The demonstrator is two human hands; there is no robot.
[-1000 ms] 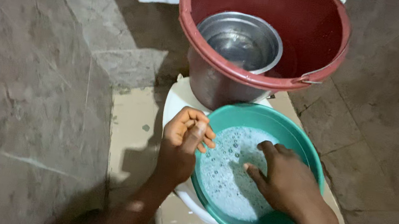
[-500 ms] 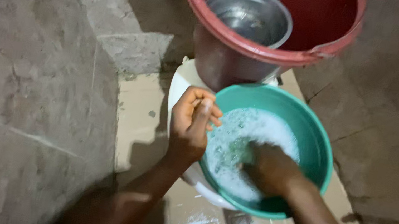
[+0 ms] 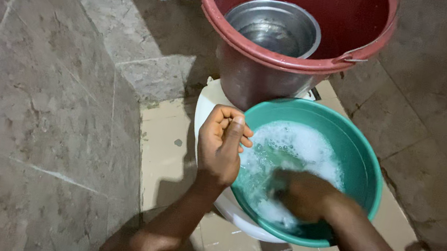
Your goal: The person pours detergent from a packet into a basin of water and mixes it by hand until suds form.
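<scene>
While your right hand (image 3: 299, 194) sits blurred down in the suds, grip impossible to tell, your left hand (image 3: 222, 143) curls shut on the green basin (image 3: 368, 172) rim below the red bucket (image 3: 290, 64). Looks like mid-wash; keep that rim steady.

Green basin (image 3: 369, 166) of soapy water, upright on floor

A second ago the right hand (image 3: 299, 194) lay open on the foam (image 3: 297, 149). Now it is curled down into the suds, blurred, and more foam has risen.
</scene>
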